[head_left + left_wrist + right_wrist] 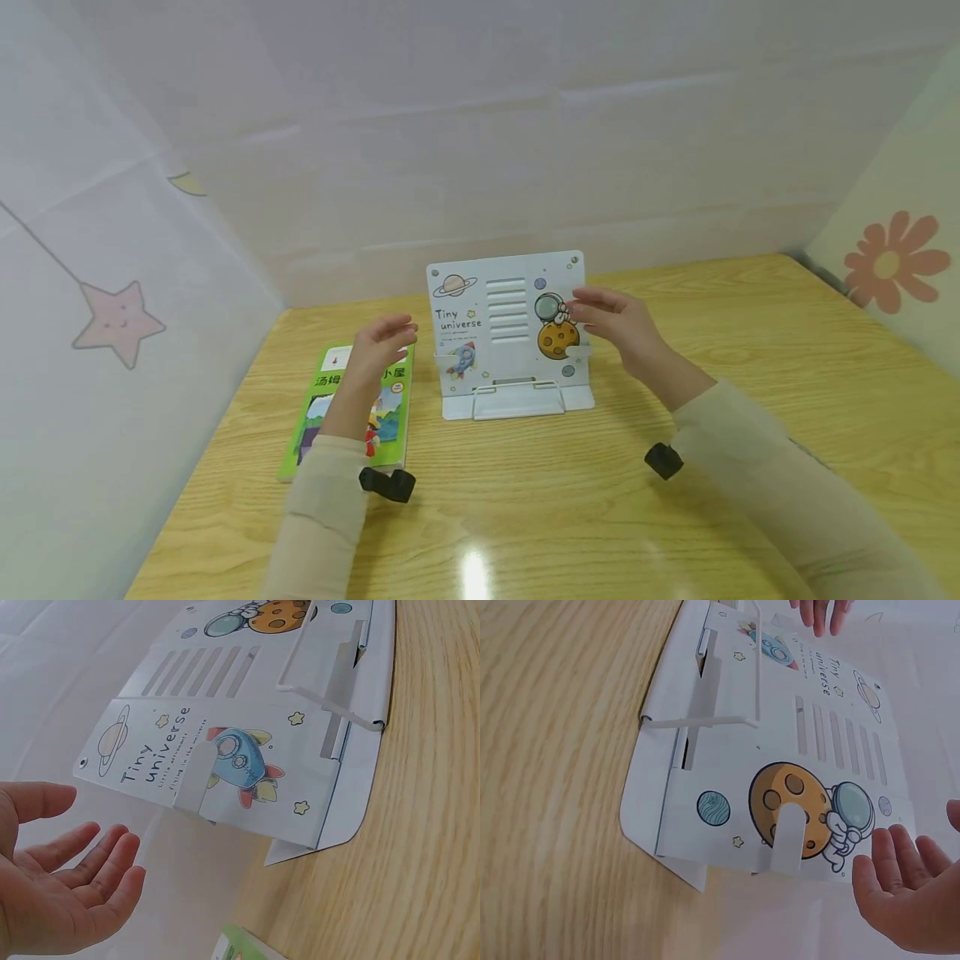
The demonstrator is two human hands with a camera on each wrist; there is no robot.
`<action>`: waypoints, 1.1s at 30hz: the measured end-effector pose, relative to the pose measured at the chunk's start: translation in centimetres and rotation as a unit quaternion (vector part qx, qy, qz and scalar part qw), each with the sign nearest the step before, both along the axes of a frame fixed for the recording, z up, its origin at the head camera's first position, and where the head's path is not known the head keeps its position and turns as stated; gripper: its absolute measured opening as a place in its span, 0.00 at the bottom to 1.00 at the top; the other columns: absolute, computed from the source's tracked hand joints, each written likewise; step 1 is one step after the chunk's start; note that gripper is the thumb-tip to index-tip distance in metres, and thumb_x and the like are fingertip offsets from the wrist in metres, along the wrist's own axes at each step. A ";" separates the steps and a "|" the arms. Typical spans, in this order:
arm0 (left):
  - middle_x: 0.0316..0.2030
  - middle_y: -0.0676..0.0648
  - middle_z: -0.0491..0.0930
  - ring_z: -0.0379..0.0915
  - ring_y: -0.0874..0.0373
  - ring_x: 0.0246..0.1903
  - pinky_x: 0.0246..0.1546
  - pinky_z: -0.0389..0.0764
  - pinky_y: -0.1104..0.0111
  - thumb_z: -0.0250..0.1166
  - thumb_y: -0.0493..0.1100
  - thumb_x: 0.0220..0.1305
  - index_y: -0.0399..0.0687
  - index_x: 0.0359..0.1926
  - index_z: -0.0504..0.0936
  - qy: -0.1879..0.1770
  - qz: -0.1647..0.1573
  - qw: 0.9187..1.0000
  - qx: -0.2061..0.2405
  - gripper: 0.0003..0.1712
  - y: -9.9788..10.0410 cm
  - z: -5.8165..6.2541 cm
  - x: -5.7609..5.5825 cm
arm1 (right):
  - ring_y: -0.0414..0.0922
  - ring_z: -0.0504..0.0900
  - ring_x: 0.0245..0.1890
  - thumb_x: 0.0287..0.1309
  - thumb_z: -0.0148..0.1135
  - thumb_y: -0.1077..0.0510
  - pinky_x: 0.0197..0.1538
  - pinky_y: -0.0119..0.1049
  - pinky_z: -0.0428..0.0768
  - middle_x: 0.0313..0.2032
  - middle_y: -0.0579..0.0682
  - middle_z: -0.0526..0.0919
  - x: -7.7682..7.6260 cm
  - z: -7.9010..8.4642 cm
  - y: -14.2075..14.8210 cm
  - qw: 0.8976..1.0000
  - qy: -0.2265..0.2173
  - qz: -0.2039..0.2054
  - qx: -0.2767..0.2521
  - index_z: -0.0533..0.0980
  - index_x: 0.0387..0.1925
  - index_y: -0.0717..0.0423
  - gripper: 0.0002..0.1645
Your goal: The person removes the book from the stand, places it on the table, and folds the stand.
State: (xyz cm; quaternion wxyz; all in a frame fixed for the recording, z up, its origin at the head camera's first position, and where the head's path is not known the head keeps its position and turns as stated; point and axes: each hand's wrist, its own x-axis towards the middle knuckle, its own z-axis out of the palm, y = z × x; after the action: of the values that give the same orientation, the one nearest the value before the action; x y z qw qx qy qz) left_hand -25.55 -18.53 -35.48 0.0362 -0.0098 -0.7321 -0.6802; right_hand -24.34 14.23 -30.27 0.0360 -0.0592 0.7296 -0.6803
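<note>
Though near the white stand (pixel 512 357), left grip (pixel 375 353) and right grip (pixel 622 328) aloft on opposite sides, both wide.

Table (pixel 735 342): wood-grained. Backdrop (pixel 525 167): pale, creased, behind the table. Star (pixel 122 320): pink print, left of the table. Flower (pixel 892 264): red print, right of the table.

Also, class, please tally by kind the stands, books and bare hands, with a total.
White rectangular stand with space drawings: 1
Green-covered rectangular book: 1
Bare hands, one left hand and one right hand: 2
Total: 4
</note>
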 end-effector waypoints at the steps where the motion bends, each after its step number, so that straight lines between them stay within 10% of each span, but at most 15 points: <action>1: 0.46 0.44 0.73 0.70 0.53 0.44 0.45 0.69 0.59 0.61 0.41 0.55 0.42 0.51 0.71 0.000 0.002 1.000 -0.001 0.22 0.2 -0.1 0.0 | 0.44 0.72 0.45 0.54 0.55 0.59 0.53 0.43 0.64 0.49 0.58 0.72 -0.1 -0.1 0.2 1.000 0.002 -0.005 -0.007 0.63 0.55 0.67 0.27; 10: 0.47 0.39 0.72 0.69 0.50 0.45 0.48 0.66 0.58 0.55 0.36 0.58 0.36 0.50 0.69 -0.052 0.030 0.998 -0.013 0.19 2.8 2.1 1.5 | 0.47 0.73 0.44 0.53 0.57 0.55 0.52 0.44 0.65 0.41 0.49 0.76 -0.5 -1.3 1.8 0.999 0.013 -0.031 -0.028 0.64 0.53 0.68 0.29; 18: 0.45 0.36 0.72 0.70 0.46 0.43 0.47 0.68 0.58 0.54 0.33 0.56 0.32 0.50 0.69 -0.059 0.055 0.996 0.037 0.18 3.6 1.1 1.1 | 0.42 0.74 0.42 0.46 0.62 0.45 0.42 0.30 0.74 0.45 0.49 0.75 -5.9 -8.6 4.3 0.995 0.036 -0.089 0.022 0.71 0.48 0.56 0.29; 33: 0.35 0.42 0.76 0.74 0.54 0.32 0.34 0.76 0.65 0.58 0.38 0.57 0.37 0.38 0.77 -0.036 0.104 0.992 0.055 0.09 4.4 -1.9 -0.2 | 0.45 0.74 0.33 0.53 0.57 0.58 0.39 0.36 0.75 0.36 0.56 0.75 -3.3 -6.6 1.5 0.994 0.002 -0.097 0.050 0.73 0.41 0.67 0.17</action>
State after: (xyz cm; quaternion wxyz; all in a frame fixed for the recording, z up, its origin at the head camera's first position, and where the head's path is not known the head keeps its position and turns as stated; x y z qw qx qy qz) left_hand -25.71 -14.15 -37.36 0.0804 0.0929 -0.6915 -0.7119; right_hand -27.61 15.70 -36.92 -0.0291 0.0121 0.7653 -0.6429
